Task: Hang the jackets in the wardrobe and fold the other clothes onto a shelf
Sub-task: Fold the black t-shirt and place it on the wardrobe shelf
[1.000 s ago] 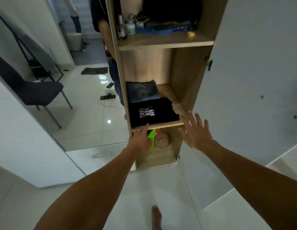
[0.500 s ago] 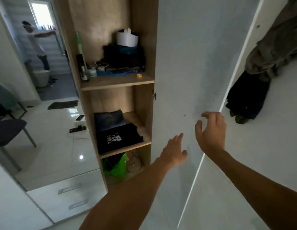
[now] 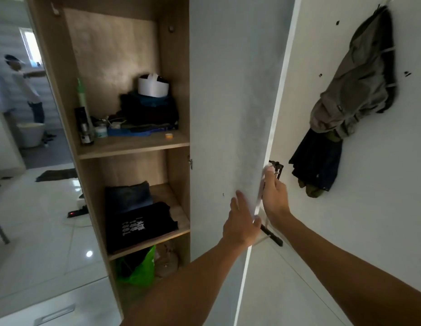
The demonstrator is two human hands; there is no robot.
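i see open wooden wardrobe [image 3: 124, 147]: upper shelf [image 3: 134, 143] holds bottles, dark cloth pile, white band; lower shelf [image 3: 179, 215] holds folded black printed tee [image 3: 139, 225] before grey fold. left hand [image 3: 240, 222] flat on smooth white door [image 3: 228, 102]; right hand [image 3: 274, 196] curled round its edge. olive jacket [image 3: 355, 85] hangs on wall.

We see white lettering on the black folded shirt [image 3: 140, 225] at seven o'clock, but cannot read it.

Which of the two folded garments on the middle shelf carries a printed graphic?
The black one at the shelf's front edge, with white lettering on top. The plain dark blue-grey garment lies behind it, nearer the back panel, with no print showing.
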